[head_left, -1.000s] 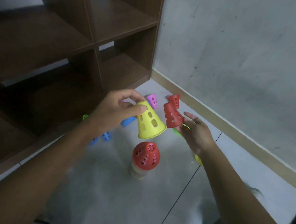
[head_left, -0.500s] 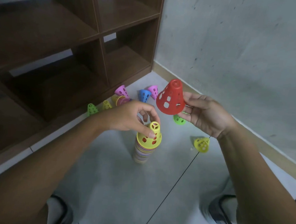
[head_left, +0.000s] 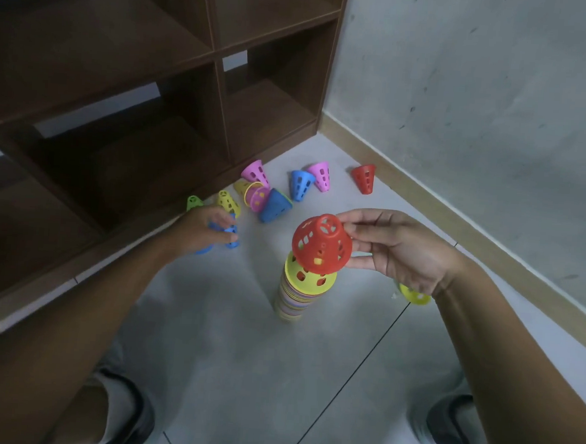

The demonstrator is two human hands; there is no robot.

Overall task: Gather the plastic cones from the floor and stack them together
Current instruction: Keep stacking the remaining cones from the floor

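Holding a red perforated plastic cone [head_left: 321, 245] in the right hand [head_left: 396, 247], fingertips pinched on its side, mouth tilted down toward the tall stack of nested plastic cones [head_left: 302, 292] standing on the pale tiled floor [head_left: 242, 356], topped by a yellow one. Hanging just above and slightly off the stack's axis, so best levelled first: rim flat, centred over the yellow tip, then lowered straight and released only once seated. Pressing hard likely to topple so slim a column; a light settle probably enough.

Left hand [head_left: 208, 232] reaching low to the floor, fingers curled round a blue perforated plastic cone [head_left: 230, 235], though blurred, so grip not fully certain. Better lifted only after the red one sits, keeping one hand free to steady the stack.

Loose cones lying near the dark wooden shelf unit [head_left: 156, 76]: pink, blue, yellow, green, another red by the skirting, and a yellow one just behind the right wrist. Plenty left to gather.
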